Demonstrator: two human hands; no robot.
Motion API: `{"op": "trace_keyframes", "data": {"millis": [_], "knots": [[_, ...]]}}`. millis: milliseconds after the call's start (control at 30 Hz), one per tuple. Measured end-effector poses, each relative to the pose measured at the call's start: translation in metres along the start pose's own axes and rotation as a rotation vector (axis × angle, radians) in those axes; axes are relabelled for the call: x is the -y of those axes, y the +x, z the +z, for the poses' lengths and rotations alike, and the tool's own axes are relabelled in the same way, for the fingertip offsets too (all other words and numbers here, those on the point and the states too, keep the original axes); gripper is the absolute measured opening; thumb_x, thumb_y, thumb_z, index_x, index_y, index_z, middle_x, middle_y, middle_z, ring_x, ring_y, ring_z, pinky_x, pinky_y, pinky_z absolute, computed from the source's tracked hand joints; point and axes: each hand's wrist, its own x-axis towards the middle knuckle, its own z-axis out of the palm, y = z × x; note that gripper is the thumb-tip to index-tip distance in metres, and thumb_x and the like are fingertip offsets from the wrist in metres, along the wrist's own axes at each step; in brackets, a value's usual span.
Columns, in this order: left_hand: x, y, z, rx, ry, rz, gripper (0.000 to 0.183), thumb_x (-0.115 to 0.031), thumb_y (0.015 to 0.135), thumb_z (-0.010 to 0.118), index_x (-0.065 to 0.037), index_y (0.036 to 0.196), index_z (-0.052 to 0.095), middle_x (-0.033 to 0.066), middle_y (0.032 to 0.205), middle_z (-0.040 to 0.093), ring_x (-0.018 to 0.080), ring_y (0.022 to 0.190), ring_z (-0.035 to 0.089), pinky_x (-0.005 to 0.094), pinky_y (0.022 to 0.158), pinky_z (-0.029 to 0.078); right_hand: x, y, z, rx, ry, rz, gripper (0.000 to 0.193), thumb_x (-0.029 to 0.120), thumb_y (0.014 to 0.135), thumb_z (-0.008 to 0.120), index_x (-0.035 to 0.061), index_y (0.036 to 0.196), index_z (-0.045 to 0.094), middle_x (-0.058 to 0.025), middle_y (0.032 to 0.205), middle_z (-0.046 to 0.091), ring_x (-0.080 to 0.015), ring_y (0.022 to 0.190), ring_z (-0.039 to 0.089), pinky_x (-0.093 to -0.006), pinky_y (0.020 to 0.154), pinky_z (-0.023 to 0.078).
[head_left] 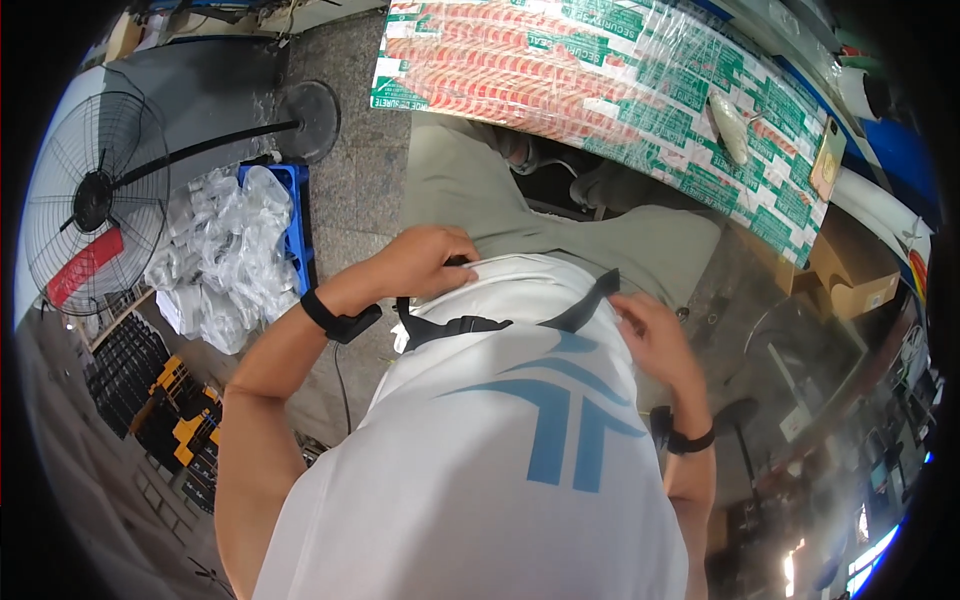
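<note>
I am seated, wearing a white shirt (pixel 430 480) with a blue print and grey-green trousers (pixel 455 185). My left hand (pixel 425 262) is closed, thumb and fingers pinching the bunched shirt hem at the left of my waist. Across my lower front runs a black strap (pixel 455 328) with a buckle; part of it lies under the shirt folds. Its loose end sticks up beside the fingertips of my right hand (pixel 655 335), which is curled in against the right side of the shirt. Some right fingertips are hidden. Black bands circle both wrists.
Ahead stands a surface covered in green, white and red printed tape (pixel 520 60), with a pale elongated object (pixel 730 130) and a phone (pixel 827 160) on it. At left are a floor fan (pixel 95 200) and clear plastic bags (pixel 225 250) by a blue crate (pixel 300 225). A cardboard box (pixel 850 270) sits right.
</note>
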Motion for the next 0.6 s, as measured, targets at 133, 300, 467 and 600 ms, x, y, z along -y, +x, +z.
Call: {"op": "trace_keyframes", "data": {"millis": [133, 300, 467, 600], "knots": [[0.023, 0.008, 0.007, -0.049, -0.092, -0.034, 0.021, -0.021, 0.099, 0.076, -0.001, 0.105, 0.079, 0.0055, 0.083, 0.072, 0.023, 0.077, 0.069, 0.0363, 0.073, 0.054, -0.003, 0.008, 0.007, 0.008, -0.056, 0.007, 0.029, 0.007, 0.094, 0.077, 0.0009, 0.122, 0.074, -0.0159, 0.102, 0.071, -0.0271, 0.081, 0.07, -0.0364, 0.075, 0.057], [0.03, 0.016, -0.003, -0.05, -0.587, -0.341, 0.02, -0.02, 0.107, 0.069, -0.002, 0.101, 0.077, -0.0063, 0.08, 0.064, 0.0057, 0.077, 0.059, 0.0264, 0.069, 0.048, -0.004, 0.018, 0.015, -0.091, -0.17, 0.016, 0.015, 0.012, 0.1, 0.073, 0.0006, 0.11, 0.072, -0.0164, 0.098, 0.07, -0.0239, 0.082, 0.071, -0.0366, 0.074, 0.056], [0.04, 0.044, -0.009, -0.241, -1.107, -0.396, 0.023, -0.021, 0.11, 0.066, -0.006, 0.094, 0.073, -0.0029, 0.091, 0.071, 0.0042, 0.079, 0.063, 0.0253, 0.072, 0.053, -0.032, 0.029, 0.021, -0.103, 0.362, 0.23, 0.016, 0.018, 0.108, 0.067, 0.0029, 0.11, 0.069, -0.0054, 0.096, 0.073, -0.0114, 0.083, 0.067, -0.0301, 0.077, 0.054], [0.048, 0.06, -0.021, -0.209, -1.021, -0.405, 0.021, -0.021, 0.108, 0.07, -0.005, 0.094, 0.072, -0.0006, 0.088, 0.072, 0.0072, 0.075, 0.066, 0.0259, 0.068, 0.055, -0.044, 0.042, 0.003, 0.115, 0.936, 0.316, 0.017, 0.022, 0.109, 0.066, 0.0061, 0.116, 0.068, 0.0029, 0.102, 0.073, -0.0068, 0.087, 0.065, -0.0254, 0.083, 0.053]]}}
